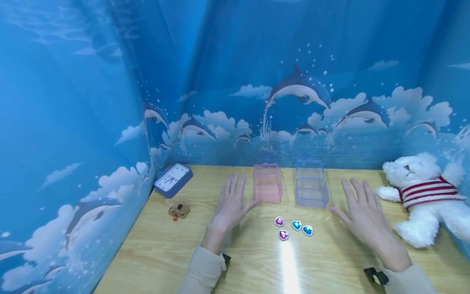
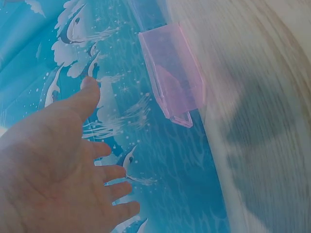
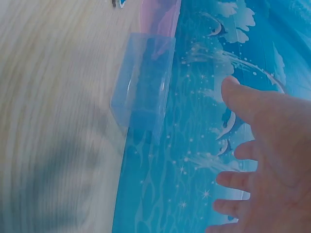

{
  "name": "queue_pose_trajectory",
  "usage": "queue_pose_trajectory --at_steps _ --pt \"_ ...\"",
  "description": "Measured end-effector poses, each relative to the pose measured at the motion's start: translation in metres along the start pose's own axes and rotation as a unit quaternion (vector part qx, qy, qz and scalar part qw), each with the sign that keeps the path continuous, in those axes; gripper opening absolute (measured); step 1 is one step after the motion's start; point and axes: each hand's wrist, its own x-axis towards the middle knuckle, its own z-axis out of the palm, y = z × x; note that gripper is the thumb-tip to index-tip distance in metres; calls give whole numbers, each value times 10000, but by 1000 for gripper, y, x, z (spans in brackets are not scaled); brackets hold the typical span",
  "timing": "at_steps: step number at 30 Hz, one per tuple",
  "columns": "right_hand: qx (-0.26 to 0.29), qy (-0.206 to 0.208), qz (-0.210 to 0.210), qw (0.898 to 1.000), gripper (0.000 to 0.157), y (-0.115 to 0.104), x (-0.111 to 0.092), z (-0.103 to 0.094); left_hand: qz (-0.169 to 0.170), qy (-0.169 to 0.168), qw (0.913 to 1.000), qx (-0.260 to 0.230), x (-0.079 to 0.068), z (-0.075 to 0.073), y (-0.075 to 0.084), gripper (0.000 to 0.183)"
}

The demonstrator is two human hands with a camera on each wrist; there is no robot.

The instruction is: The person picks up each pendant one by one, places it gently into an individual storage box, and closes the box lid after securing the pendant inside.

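My left hand (image 1: 229, 208) has its fingers straight and holds nothing, its thumb pointing toward a clear pink plastic box (image 1: 268, 183). To the right, my right hand (image 1: 361, 214) is spread with nothing in it, nearest to a clear purple-blue plastic box (image 1: 311, 185). Both boxes appear with lids raised at the back. Between the hands lie two pink heart-shaped gems (image 1: 279, 221) and two blue heart-shaped gems (image 1: 296, 225), all with silvery edges. The left wrist view shows the pink box (image 2: 175, 73) beyond the thumb; the right wrist view shows the bluish box (image 3: 143, 82).
A blue-framed clock (image 1: 173, 180) stands at the back left, with a small brown plush figure (image 1: 180, 209) in front of it. On the right lies a white teddy bear (image 1: 422, 196) in a striped sweater. A dolphin-print curtain (image 1: 235, 94) borders the wooden table (image 1: 249, 265).
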Motion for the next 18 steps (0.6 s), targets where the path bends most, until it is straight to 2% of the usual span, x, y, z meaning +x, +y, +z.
queue_pose_trajectory --at_steps 4,8,13,18 --pt "-20 273 -264 9993 93 -11 3 1 95 32 9995 -302 4 3 3 96" --pt "-132 271 -463 9985 86 -26 5 8 170 -71 9974 -701 11 7 8 95" --pt "-82 -3 -650 9979 75 -46 6 22 12 -218 9917 -1269 23 11 14 93" --pt "-72 -364 -996 9943 67 -63 12 34 -208 -244 9786 -2032 33 19 13 87"
